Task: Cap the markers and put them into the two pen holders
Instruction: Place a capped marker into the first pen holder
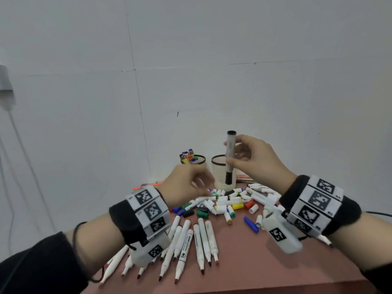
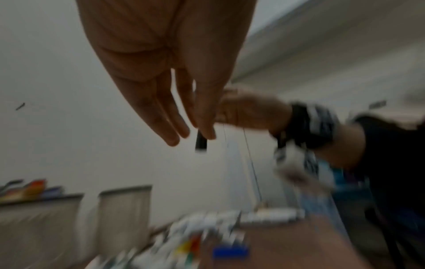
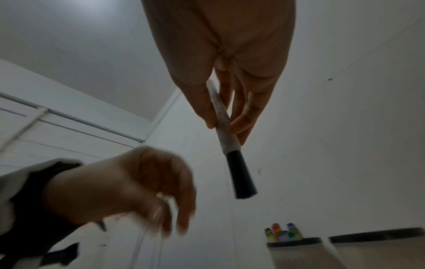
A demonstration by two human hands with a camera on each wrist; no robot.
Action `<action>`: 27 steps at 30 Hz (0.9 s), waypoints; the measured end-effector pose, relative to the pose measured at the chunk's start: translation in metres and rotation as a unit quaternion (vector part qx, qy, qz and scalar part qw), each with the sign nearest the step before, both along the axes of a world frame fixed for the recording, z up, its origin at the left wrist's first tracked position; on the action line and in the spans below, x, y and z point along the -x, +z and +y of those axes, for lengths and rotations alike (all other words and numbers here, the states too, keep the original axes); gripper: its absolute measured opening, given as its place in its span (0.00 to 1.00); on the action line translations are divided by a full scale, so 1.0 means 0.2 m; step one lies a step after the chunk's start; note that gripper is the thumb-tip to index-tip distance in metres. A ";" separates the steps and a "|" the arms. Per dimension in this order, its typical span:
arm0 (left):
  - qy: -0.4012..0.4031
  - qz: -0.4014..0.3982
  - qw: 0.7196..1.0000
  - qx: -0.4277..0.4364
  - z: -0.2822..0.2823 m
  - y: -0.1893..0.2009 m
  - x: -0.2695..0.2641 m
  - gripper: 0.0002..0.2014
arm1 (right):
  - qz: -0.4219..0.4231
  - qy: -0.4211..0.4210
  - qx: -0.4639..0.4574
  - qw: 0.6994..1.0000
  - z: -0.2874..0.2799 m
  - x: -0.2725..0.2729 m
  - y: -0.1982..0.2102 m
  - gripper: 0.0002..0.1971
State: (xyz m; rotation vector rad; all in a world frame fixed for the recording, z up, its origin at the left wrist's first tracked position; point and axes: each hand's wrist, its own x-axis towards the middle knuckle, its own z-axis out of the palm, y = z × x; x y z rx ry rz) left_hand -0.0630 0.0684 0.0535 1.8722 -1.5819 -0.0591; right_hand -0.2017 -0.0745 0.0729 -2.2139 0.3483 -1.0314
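A big pile of loose caps [image 1: 224, 203] in many colours lies in the middle of the brown tabletop [image 1: 265, 262], and a row of open markers [image 1: 195, 245] lies at the near edge, tips toward the person. Two pen holders stand at the far edge by the white wall. The left pen holder [image 1: 198, 161] has a few capped markers [image 1: 187, 156] sticking up in it. The right pen holder [image 1: 220, 172] is partly hidden by the marker in the air, and what is inside it cannot be seen. The right hand [image 1: 252, 160] pinches a white marker [image 1: 230, 154] with a black cap, holding it upright, cap down, in front of the right pen holder. The left hand [image 1: 186, 185] hangs over the cap pile with loose, straight fingers [image 2: 170, 127] and holds nothing. It is blurry.
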 end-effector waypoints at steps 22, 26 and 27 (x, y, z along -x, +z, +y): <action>-0.227 -0.235 0.859 -0.395 -0.51 -0.31 -0.27 0.15 | -0.047 -0.022 0.020 0.998 -0.53 -0.85 -0.09 0.19; -0.225 -0.223 0.861 -0.397 -0.51 -0.28 -0.27 0.15 | -0.008 -0.027 0.016 0.999 -0.56 -0.94 -0.12 0.18; -0.219 -0.215 0.865 -0.396 -0.50 -0.27 -0.27 0.15 | -0.005 -0.027 0.016 1.000 -0.56 -0.96 -0.13 0.18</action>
